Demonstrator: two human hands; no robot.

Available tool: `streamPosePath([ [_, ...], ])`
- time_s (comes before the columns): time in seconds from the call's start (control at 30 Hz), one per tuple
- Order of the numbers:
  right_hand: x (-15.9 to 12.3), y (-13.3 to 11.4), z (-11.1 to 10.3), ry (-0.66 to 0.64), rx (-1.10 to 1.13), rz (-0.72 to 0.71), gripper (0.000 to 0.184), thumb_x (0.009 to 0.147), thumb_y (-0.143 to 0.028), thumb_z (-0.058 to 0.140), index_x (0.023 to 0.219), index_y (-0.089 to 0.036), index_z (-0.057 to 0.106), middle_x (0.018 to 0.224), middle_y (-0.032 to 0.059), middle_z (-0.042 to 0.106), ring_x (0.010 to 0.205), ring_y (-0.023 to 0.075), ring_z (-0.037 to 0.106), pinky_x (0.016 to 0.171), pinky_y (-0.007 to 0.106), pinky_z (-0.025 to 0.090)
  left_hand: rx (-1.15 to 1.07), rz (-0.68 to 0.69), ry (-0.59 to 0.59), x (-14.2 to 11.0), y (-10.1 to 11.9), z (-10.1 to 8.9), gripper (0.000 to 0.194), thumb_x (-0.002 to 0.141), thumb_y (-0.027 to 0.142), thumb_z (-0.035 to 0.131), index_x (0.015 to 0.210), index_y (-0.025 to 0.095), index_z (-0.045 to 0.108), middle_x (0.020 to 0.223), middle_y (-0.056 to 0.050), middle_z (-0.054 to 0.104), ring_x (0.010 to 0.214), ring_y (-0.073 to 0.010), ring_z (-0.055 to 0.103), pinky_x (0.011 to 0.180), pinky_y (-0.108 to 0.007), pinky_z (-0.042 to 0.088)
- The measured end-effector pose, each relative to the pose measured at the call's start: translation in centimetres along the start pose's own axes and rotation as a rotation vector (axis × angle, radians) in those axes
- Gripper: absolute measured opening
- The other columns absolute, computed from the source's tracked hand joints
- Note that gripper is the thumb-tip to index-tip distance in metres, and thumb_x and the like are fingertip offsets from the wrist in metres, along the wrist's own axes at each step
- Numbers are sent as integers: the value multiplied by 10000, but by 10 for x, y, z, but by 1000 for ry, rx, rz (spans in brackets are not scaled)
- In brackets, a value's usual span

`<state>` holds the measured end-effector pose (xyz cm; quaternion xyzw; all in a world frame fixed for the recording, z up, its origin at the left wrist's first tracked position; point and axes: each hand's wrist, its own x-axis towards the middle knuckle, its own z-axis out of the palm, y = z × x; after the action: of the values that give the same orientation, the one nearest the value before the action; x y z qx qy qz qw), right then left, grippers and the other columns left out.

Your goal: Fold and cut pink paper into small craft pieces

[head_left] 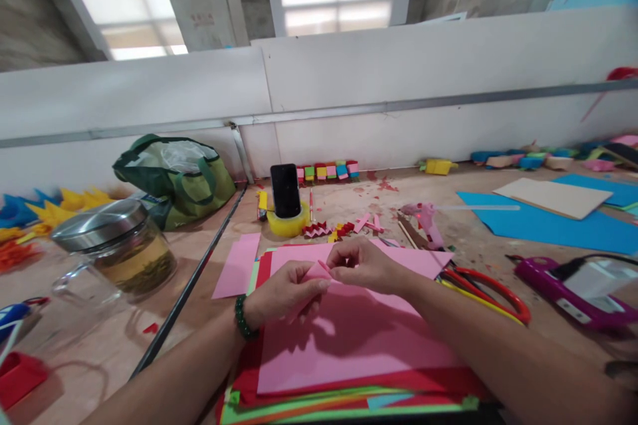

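Observation:
A small folded piece of pink paper (pixel 318 271) is held up between my two hands, over a stack of coloured paper. My left hand (pixel 286 292) pinches it between thumb and fingers, with a dark beaded bracelet on the wrist. Fingertips of my right hand (pixel 359 265) close on the paper's upper right edge. Beneath both hands lies a large pink sheet (pixel 369 352), on top of red sheets (pixel 428 382) and other colours. A smaller pink strip (pixel 238 265) rests left of the stack.
Scissors with red handles (pixel 498 292) and a pink glue gun (pixel 427 222) lie to the right, near a purple power strip (pixel 573 292). A phone (pixel 286 190) leans on a yellow tape roll (pixel 288 223). A glass tea jug (pixel 134 259) and green bag (pixel 184 179) stand left.

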<state>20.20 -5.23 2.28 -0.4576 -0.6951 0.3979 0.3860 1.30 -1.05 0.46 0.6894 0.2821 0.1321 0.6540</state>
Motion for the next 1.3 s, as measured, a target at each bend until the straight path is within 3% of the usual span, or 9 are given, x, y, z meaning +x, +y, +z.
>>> streamPosePath([
  [0.3, 3, 6, -6, -171, 63, 115, 85, 633, -188, 567, 618, -137, 633, 534, -42, 513, 515, 77, 410, 488, 208, 295, 132, 14, -34, 0, 0, 1, 334, 814, 443, 587, 663, 148, 541, 519, 30, 562, 353, -46, 432, 338, -150, 305],
  [0.57, 5, 5, -2, -139, 4, 100, 84, 629, -176, 575, 622, -137, 649, 539, -43, 536, 527, 79, 422, 494, 204, 308, 207, -53, -6, 1, -6, 2, 180, 799, 293, 548, 697, 144, 547, 542, 29, 571, 358, -48, 453, 312, -129, 310],
  [0.93, 2, 6, 2, -105, -65, 135, 126, 629, -167, 567, 506, -143, 560, 464, -75, 400, 484, 53, 324, 447, 198, 224, 94, -156, -118, 0, -4, 9, 268, 831, 398, 517, 715, 157, 531, 475, 16, 577, 317, -102, 518, 267, -150, 352],
  [1.13, 4, 9, 0, -161, 32, 178, 139, 647, -204, 588, 525, -140, 603, 459, -48, 511, 442, 61, 409, 434, 188, 298, 108, -112, -112, -1, -4, 6, 296, 829, 403, 555, 706, 134, 570, 477, 37, 527, 326, -61, 459, 295, -139, 323],
  [1.3, 3, 8, -4, -224, 125, 184, 188, 699, -248, 596, 550, -138, 626, 462, -36, 536, 437, 65, 449, 451, 188, 356, 35, -138, -144, -3, -2, 3, 390, 811, 522, 586, 687, 158, 516, 460, 51, 517, 331, -62, 459, 310, -145, 332],
])
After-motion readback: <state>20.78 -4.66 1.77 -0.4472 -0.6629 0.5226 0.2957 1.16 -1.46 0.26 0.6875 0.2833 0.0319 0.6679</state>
